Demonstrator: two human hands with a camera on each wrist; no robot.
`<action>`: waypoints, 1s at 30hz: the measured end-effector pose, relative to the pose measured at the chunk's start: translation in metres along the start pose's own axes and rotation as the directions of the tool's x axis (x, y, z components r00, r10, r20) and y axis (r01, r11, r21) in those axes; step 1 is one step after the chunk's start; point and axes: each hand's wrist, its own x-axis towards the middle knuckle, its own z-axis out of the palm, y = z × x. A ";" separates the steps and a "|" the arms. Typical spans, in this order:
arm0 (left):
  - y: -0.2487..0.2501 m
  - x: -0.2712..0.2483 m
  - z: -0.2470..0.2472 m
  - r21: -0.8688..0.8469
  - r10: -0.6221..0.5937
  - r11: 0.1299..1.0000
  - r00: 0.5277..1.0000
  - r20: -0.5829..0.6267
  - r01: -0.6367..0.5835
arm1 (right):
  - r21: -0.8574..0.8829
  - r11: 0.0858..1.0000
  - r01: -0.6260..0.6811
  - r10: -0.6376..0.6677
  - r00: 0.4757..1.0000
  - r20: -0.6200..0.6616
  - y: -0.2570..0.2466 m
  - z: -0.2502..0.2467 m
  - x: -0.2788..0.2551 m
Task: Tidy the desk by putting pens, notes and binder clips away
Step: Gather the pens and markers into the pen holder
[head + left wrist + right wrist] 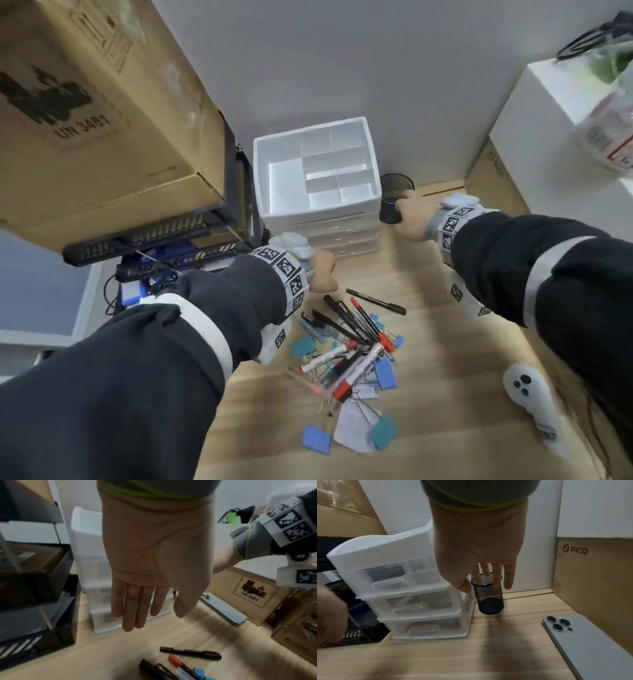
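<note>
phone (590, 645), PICO box (594, 574), cardboard box (85, 113)

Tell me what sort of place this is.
Probably an office desk used partly for storage: a wooden desk with pens and binder clips, a drawer organiser and shipping boxes.

left hand (154, 555) flat, pens (190, 653) below

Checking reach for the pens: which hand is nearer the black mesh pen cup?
Right. The right hand is on the mesh pen cup, fingers at its rim. The left hand hangs open off to its left, before the drawer unit.
</note>
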 end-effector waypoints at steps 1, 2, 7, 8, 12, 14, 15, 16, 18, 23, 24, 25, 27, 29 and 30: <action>-0.001 0.001 0.003 0.007 -0.003 1.000 1.000 -0.013 0.003 | 0.004 1.000 -0.002 0.002 1.000 0.012 0.000 -0.002 0.003; -0.002 0.005 0.006 0.005 -0.027 1.000 1.000 -0.014 0.027 | 0.007 1.000 0.002 -0.003 1.000 0.016 0.002 0.001 0.010; -0.006 0.020 0.021 0.003 -0.108 0.994 0.994 -0.017 0.108 | -0.006 1.000 0.022 -0.021 0.997 0.079 0.002 0.013 0.036; -0.008 0.024 0.024 -0.008 -0.109 0.994 0.994 -0.007 0.109 | -0.021 1.000 0.020 -0.018 0.995 0.094 0.001 0.016 0.039; -0.010 0.028 0.031 -0.020 -0.125 0.992 0.992 -0.010 0.125 | -0.035 0.999 0.016 -0.013 0.996 0.093 -0.003 0.022 0.042; -0.008 0.027 0.029 -0.023 -0.134 0.991 0.990 -0.030 0.134 | -0.009 1.000 0.014 -0.013 0.998 0.062 -0.002 0.021 0.041; -0.007 0.026 0.027 -0.031 -0.134 0.991 0.990 -0.039 0.133 | 0.017 1.000 0.012 -0.012 0.999 0.029 0.000 0.018 0.041; -0.010 0.025 0.027 -0.057 -0.124 0.991 0.991 -0.050 0.121 | 0.050 0.999 -0.005 0.005 1.000 -0.010 0.003 0.013 0.041; -0.017 0.021 0.027 -0.094 -0.097 0.991 0.994 -0.051 0.092 | 0.104 0.994 -0.042 0.052 0.994 -0.098 0.011 -0.002 0.036; -0.019 0.017 0.035 -0.092 -0.148 0.984 0.988 0.041 0.151 | 0.256 0.953 -0.160 0.167 0.986 -0.008 0.026 -0.018 0.017; -0.018 0.017 0.034 -0.112 -0.146 0.982 0.989 0.037 0.149 | 0.298 0.936 -0.186 0.182 0.982 0.040 0.027 -0.017 0.011; -0.016 0.015 0.031 -0.126 -0.137 0.982 0.990 0.034 0.141 | 0.329 0.922 -0.206 0.187 0.978 0.089 0.028 -0.015 0.004; -0.016 0.011 0.022 -0.168 -0.079 0.982 0.997 0.021 0.082 | 0.369 0.902 -0.223 0.156 0.967 0.203 0.021 -0.010 -0.005; -0.017 0.008 0.018 -0.235 -0.047 0.971 0.999 0.022 0.051 | 0.423 0.873 -0.244 0.096 0.935 0.343 0.009 -0.004 -0.015; -0.015 0.006 0.017 -0.267 -0.040 0.963 0.999 0.014 0.043 | 0.452 0.853 -0.261 0.060 0.909 0.412 0.001 0.000 -0.021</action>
